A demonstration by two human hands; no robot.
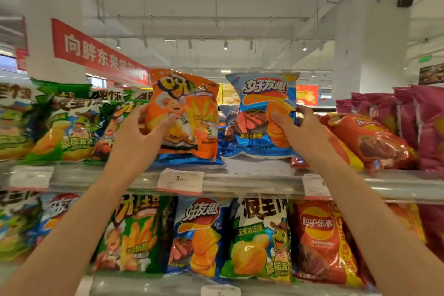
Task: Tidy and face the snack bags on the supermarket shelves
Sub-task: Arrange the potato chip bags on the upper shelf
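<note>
On the top shelf, my left hand grips the left edge of an orange snack bag, held upright with its front facing me. My right hand pinches the right side of a blue ridged-chip bag, also upright and facing me. A second blue bag lies flat under the orange one. Both arms reach up from the bottom corners of the view.
Green bags crowd the top shelf's left; a red bag lies tilted on the right beside pink bags. The lower shelf holds upright green, blue and red bags. Price tags hang on the shelf's front rail.
</note>
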